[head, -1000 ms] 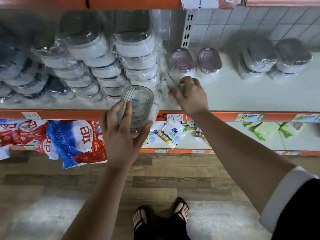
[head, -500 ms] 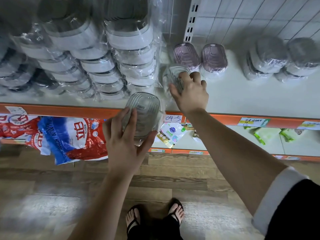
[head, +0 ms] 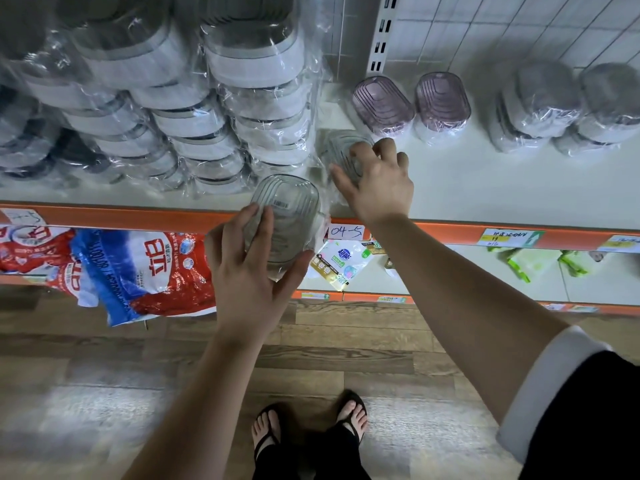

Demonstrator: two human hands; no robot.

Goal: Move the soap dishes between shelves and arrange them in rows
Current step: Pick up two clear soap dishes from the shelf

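**A:** Item 1, qty and loc?

**B:** Ribbed clear dish (head: 284, 216), qty 1. At the front edge of the shelf (head: 485, 188); resting on it or held just above, can't tell. Left grip (head: 256, 268) clamped on it, fingers across the top, thumb round the near end.

**A:** Item 2?

**B:** Film-wrapped clear dish (head: 341, 150), qty 1. Flat on the shelf, at 1 o'clock of item 1. Right grip (head: 377, 188) curled over it, thumb on its side, clamped.

**A:** Pink?

**B:** Qty 2: pink dish no. 1 (head: 382, 103) and pink dish no. 2 (head: 442, 98), side by side at 12 o'clock of the right grip, near the back wall.

**A:** Other stock?

**B:** Grey wrapped dishes (head: 540, 98), 2 piles, at 2 o'clock; pcs per pile can't tell. White-banded wrapped stacks (head: 242, 98) at 10 o'clock, several cols, count unclear. Lower shelf, 8 o'clock: red-blue bags (head: 138, 271), at least 2. Tag "04-5" (head: 346, 231) on the orange rail, qty 1, between the arms.
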